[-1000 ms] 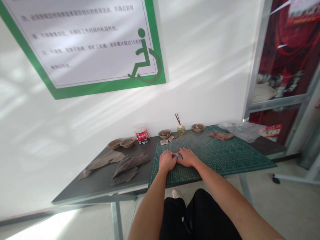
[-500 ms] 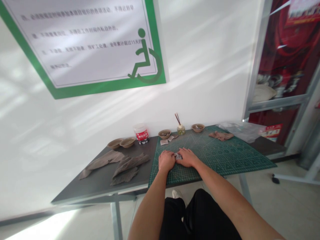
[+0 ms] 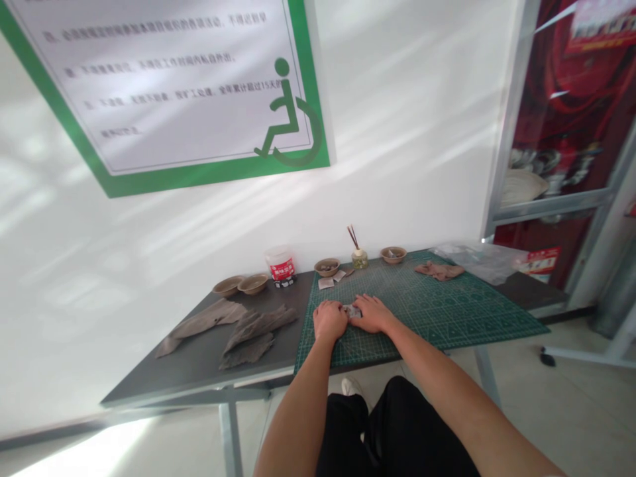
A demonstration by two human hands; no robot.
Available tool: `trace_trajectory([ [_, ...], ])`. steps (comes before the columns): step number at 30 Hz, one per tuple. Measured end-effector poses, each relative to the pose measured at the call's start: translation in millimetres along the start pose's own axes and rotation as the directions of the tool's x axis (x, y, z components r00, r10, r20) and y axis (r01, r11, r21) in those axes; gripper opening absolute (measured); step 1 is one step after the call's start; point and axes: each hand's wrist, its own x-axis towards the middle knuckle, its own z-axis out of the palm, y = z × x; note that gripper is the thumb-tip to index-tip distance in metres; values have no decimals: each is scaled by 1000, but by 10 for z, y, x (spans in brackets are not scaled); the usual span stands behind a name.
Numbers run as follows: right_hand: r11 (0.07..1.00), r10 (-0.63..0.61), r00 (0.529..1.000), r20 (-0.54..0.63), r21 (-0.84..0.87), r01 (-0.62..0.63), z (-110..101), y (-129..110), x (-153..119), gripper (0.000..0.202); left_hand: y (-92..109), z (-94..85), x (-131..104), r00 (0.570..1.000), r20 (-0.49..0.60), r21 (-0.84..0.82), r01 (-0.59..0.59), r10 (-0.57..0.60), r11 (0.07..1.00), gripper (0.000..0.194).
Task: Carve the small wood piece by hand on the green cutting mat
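Observation:
Between my hands lies a small greyish-white flat piece [image 3: 353, 311], low on the green cutting mat [image 3: 422, 305]. My left hand [image 3: 330, 320] is closed against its left end, fingers curled. My right hand [image 3: 371, 313] pinches the right end from the other side. The fingers partly cover the piece, so its kind does not show clearly. Just beyond my hands are small pale square pieces [image 3: 326, 283] and a brown bowl [image 3: 327, 267] with small bits in it.
At left are grey-brown cloths [image 3: 256, 331], two brown bowls [image 3: 253, 283] and a red-labelled tub [image 3: 281, 266]. Along the wall stand a reed diffuser [image 3: 360, 258] and another bowl [image 3: 393, 254]. A crumpled cloth [image 3: 440, 269] and clear plastic [image 3: 481, 260] lie at right.
My left hand has shifted very slightly left, and a little more of the greyish-white piece shows between my hands. Everything else looks the same.

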Motion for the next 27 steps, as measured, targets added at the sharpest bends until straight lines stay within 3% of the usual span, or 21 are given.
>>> trace_trajectory([
  [8, 1000, -5, 1000, -3, 3, 5, 4, -1, -6, 59, 32, -61, -3, 991, 61, -31, -113, 115, 993, 29],
  [20, 1000, 2, 1000, 3, 4, -2, -14, 0, -3, 63, 14, -2, -8, 1000, -18, -2, 19, -19, 1000, 29],
  [27, 1000, -4, 1000, 3, 3, 4, -18, -3, -16, 60, -16, -9, 28, 988, 31, -52, -149, 150, 988, 27],
])
